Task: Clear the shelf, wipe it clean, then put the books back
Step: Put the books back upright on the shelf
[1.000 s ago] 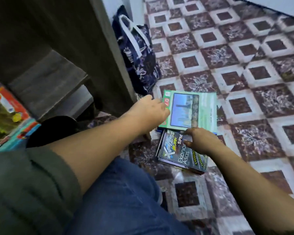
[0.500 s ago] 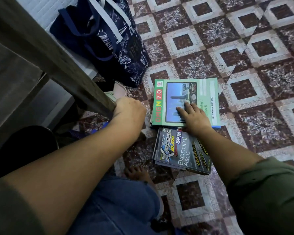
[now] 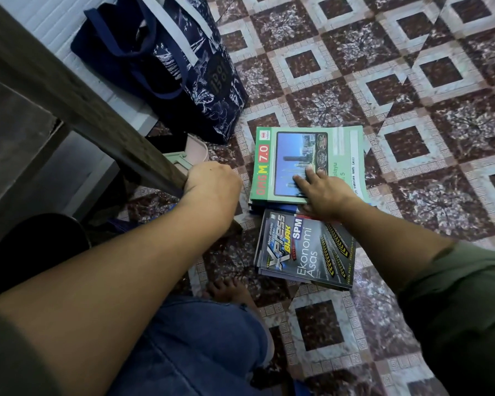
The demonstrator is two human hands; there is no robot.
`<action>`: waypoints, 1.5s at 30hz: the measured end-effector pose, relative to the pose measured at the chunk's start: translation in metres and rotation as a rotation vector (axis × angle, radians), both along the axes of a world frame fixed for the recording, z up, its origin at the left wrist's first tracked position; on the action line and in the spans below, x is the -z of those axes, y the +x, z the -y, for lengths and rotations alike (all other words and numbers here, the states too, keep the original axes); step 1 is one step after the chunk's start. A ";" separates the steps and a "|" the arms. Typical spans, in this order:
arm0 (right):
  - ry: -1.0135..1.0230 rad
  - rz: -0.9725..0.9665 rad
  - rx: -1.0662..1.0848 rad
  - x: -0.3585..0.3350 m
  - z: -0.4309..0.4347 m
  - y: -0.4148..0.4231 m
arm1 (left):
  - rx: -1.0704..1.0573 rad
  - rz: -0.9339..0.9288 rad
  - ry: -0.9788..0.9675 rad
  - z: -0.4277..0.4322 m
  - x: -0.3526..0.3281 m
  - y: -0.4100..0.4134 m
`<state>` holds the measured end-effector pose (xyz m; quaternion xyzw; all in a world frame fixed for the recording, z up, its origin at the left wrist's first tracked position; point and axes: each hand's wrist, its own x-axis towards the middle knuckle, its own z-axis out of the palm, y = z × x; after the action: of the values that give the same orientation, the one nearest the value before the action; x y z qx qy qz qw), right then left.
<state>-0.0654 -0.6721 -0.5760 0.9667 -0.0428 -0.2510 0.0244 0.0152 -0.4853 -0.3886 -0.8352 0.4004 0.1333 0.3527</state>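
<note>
Looking down through the head camera, the only view, two short piles of books lie side by side on a patterned tile floor [image 3: 412, 81], off the shelf [image 3: 77, 101], which suggests the clearing step is under way or done. The right hand [image 3: 323, 192] lies flat, fingers spread, on a green book [image 3: 340, 144] that tops the far pile, probably to square it up or keep it from sliding. A dark book [image 3: 306, 252] tops the near pile, touching the first pile's near edge. The left hand [image 3: 212, 184] is curled over the shelf's wooden edge, seemingly for balance while leaning forward; its fingertips are hidden. The hands are apart, each on its own thing. Counted: two piles, two covers showing, with the books beneath too thin-edged to count; one navy bag [image 3: 183, 67] against the wall; one bare foot [image 3: 226, 290].
</note>
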 end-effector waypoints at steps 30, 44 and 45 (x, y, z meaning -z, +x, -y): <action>0.134 0.298 0.263 -0.221 -0.085 -0.098 | 0.113 -0.208 -0.305 -0.022 -0.051 -0.053; 0.346 0.918 -0.275 -0.315 -0.235 -0.036 | -0.173 0.331 -0.523 -0.241 -0.193 -0.064; 0.367 1.012 -0.313 -0.325 -0.251 -0.025 | -0.194 0.408 -0.583 -0.259 -0.205 -0.065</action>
<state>-0.0899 -0.4213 -0.2513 0.9499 0.1391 0.2474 -0.1311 -0.0498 -0.2261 -0.1838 -0.9441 0.2618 -0.1229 0.1584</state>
